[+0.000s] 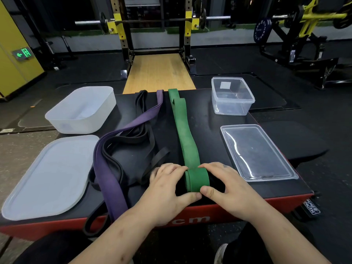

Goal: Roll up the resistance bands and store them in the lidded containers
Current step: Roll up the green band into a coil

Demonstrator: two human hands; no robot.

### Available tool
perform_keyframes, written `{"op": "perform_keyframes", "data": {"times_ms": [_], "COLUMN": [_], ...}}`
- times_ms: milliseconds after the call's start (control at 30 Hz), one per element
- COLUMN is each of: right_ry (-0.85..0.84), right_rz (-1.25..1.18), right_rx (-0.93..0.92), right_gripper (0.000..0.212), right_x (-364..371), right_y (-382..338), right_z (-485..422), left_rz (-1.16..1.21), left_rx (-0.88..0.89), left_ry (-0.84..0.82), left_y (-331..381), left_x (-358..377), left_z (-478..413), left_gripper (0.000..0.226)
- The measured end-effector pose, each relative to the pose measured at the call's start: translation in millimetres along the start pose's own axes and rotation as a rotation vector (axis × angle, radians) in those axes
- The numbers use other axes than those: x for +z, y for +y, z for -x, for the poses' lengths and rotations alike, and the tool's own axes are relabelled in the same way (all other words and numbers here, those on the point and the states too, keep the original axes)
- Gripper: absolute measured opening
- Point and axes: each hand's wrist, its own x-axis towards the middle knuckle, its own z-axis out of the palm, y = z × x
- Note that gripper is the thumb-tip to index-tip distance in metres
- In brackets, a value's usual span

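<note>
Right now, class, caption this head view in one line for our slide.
Left hand and right hand roll the green band on the box, purple band and black bands alongside.

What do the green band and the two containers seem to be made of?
The green band looks like matte rubber or latex: it bends and rolls softly. The right container seems clear glossy plastic, see-through. The left container seems frosted, translucent plastic.

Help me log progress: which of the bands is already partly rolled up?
The green band: its near end is wound into a coil held by the left hand and right hand. The purple band and black bands lie loose, unrolled.
</note>
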Motion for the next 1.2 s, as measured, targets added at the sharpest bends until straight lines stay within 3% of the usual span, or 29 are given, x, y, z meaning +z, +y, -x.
{"op": "perform_keyframes", "data": {"times_ms": [133, 533, 700, 867, 1067, 1200], "right_ry": [-0.067, -0.016, -0.069, 0.007, -0.009, -0.018], "right_rz": [0.012, -0.029, -0.009, 0.027, 0.006, -0.005], "right_rx": [-0.018, -0.022, -0.009, -0.039, -0.038, -0.045], "right_gripper": [0.076, 0.057, 0.080, 0.067, 0.053, 0.064], "right_x": [-3.3, -1.7, -2.5, 2.1, 1.1, -0.4], "right_y": [2.1, 2.3, 4.8, 1.0, 2.0, 5.0], "right_z": [2.0, -0.8, 1.5, -2.6, -2.1, -1.0], "left_rz": [-0.026, 0.057, 0.063, 0.028, 0.091, 0.112], "left_rx": [-0.005, 0.045, 0.008, 0.005, 0.022, 0.029], "left_ry": [-0.022, 0.042, 0.028, 0.018, 0.020, 0.051], "left_y": [1.9, -3.5, -2.0, 3.9, -0.1, -2.2], "left_x": [-2.6, 4.3, 2.2, -1.7, -1.0, -0.7], "left_z": [-1.5, 0.4, -0.6, -0.6, 2.5, 1.8], "left_gripper": [0.076, 0.086, 0.085, 0.073, 0.079, 0.076]}}
